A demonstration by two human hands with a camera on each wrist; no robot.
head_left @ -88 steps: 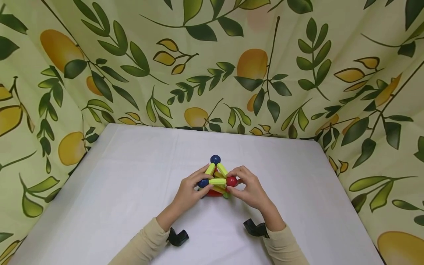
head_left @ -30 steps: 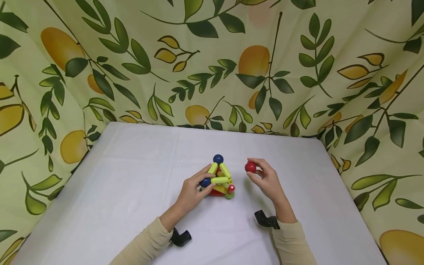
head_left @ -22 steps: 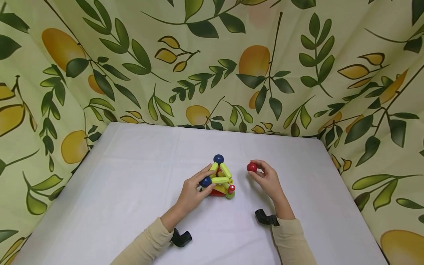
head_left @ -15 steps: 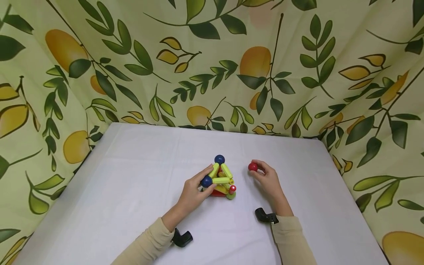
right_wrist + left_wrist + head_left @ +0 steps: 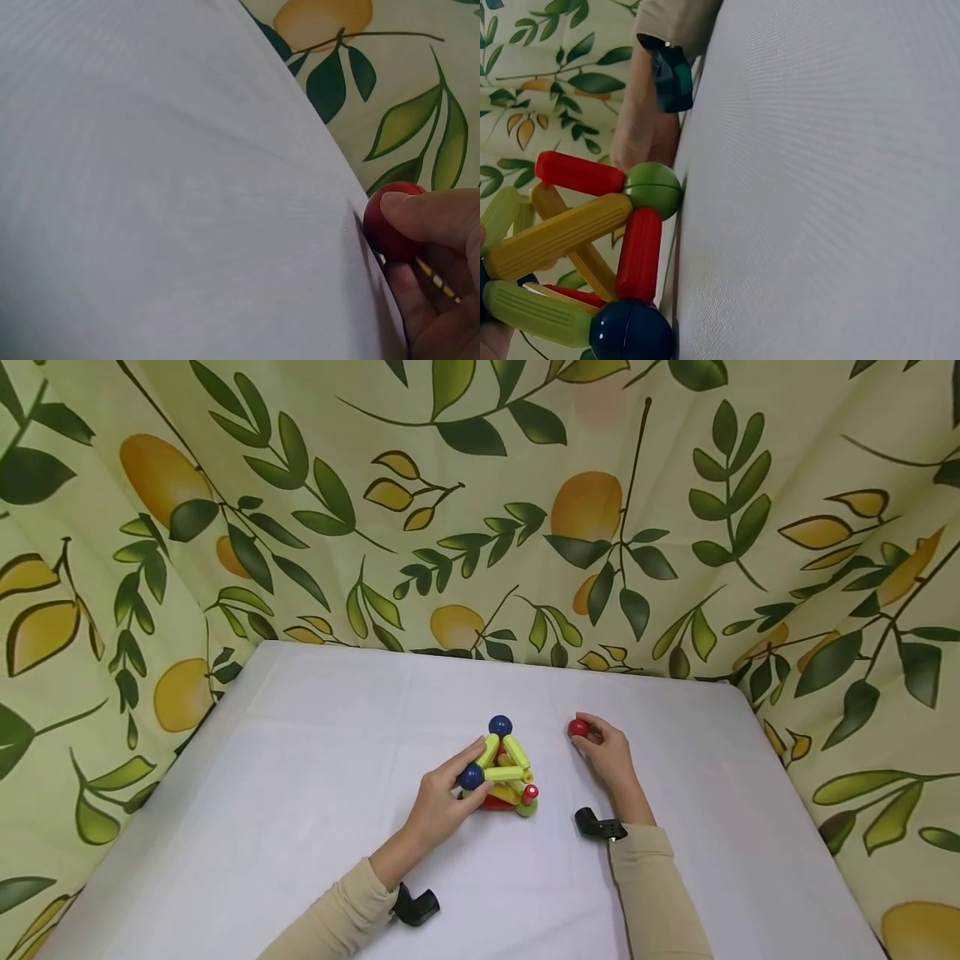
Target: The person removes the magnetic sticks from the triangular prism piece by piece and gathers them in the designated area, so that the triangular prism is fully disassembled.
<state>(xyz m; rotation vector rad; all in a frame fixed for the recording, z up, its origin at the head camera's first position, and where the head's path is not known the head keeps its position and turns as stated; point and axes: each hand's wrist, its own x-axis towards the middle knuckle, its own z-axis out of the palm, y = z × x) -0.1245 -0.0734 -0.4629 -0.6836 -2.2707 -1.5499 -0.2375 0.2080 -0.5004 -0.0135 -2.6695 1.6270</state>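
A structure of magnetic building sticks and balls (image 5: pixel 504 773) stands on the white table, with lime sticks and blue balls on its upper level. My left hand (image 5: pixel 442 797) grips the blue ball (image 5: pixel 471 776) at its near-left upper corner. At the right upper corner the lime stick ends have no ball; a short red stick (image 5: pixel 530 792) rises from a green ball below. Seen from the left wrist, red and yellow sticks meet at a green ball (image 5: pixel 652 187) low down. My right hand (image 5: pixel 611 756) pinches a red ball (image 5: pixel 577 727), close over the tabletop in the right wrist view.
White cloth covers the table (image 5: pixel 337 760). A leaf-and-fruit patterned curtain (image 5: pixel 480 510) hangs behind it and along both sides. Black wrist mounts (image 5: pixel 416 906) stick out from beige sleeves.
My right hand has pulled the red ball off the structure's right upper corner and carried it right and farther back, down toward the table. The left hand keeps its grip on the blue ball.
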